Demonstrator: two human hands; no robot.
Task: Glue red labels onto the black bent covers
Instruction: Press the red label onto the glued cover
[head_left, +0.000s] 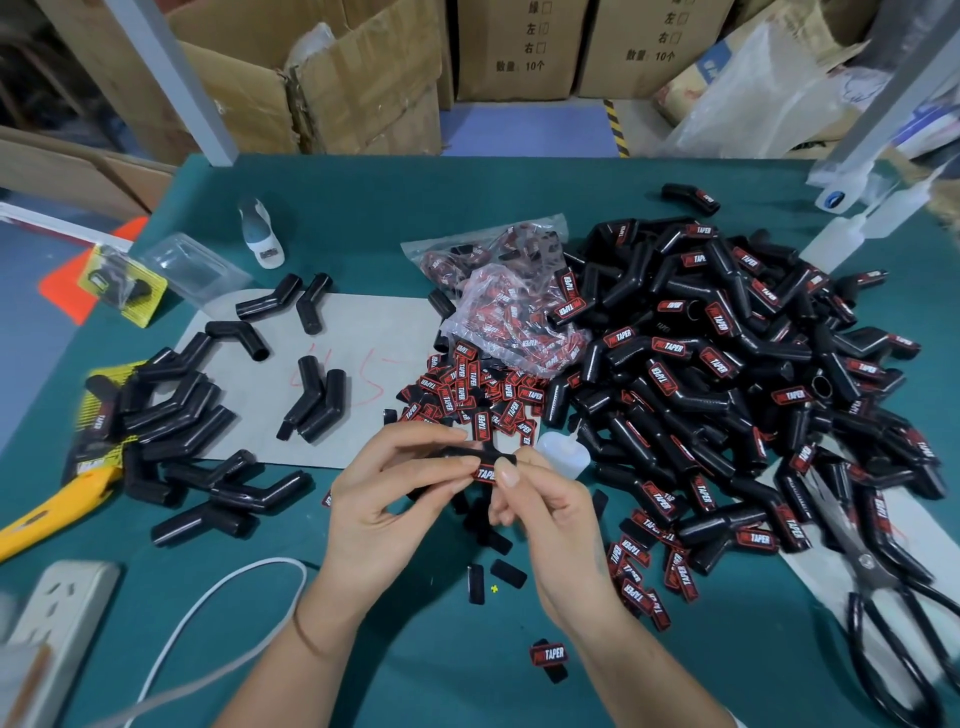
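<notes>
A black bent cover is held up over the green table, near the front middle, with a red label sitting on its right end. The cover is gripped by the left hand, fingers curled over the top and thumb underneath. The label is pinched and pressed down by the right hand, thumb flat on top of it, other fingers tucked below.

Just behind the right hand a small clear glue bottle is lying on the table, nozzle pointing up-left. Loose labels are scattered right behind the hands, spilling out of a crumpled clear bag, with a second sealed bag behind that. More loose ones are found near the right wrist, and a single label sits between the forearms.

To the right a big heap of labelled covers is piled up. Plain unlabelled covers are clustered on the left, some on a grey sheet with red scribble on it.

Further out: black scissors at the right edge, a yellow utility knife on the left, a white power strip with a white cable at the front left, and a white bottle lying at the back left. Cardboard boxes are stacked behind the table.
</notes>
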